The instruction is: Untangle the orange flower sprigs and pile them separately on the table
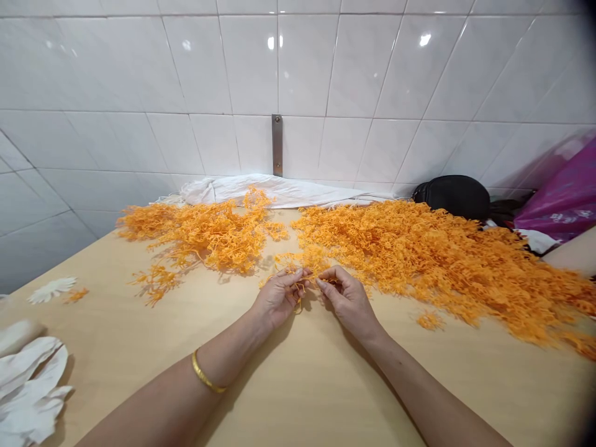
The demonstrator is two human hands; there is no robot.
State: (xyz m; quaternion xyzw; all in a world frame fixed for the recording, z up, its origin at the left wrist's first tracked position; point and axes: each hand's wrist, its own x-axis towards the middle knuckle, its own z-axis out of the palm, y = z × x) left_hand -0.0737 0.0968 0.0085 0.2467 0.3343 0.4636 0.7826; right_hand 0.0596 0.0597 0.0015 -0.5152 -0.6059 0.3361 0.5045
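Observation:
My left hand [278,297] holds a frilly orange sprig [307,259] between thumb and fingers, its thin stems hanging below the fingers. Close beside it, my right hand [347,301] pinches at the same sprig with thumb and forefinger. What exactly lies between the right fingertips is too small to make out. A smaller heap of orange sprigs [209,233] spreads behind and left of my hands. To the right lies a much larger heap of the same orange sprigs [442,254], reaching the table's right side.
White cloth [279,189] lies along the tiled wall. At the back right are a black pouch [451,195] and a purple bag [563,192]. A white petal-shaped piece [52,289] and crumpled white material [32,391] sit at the left of the table [298,397].

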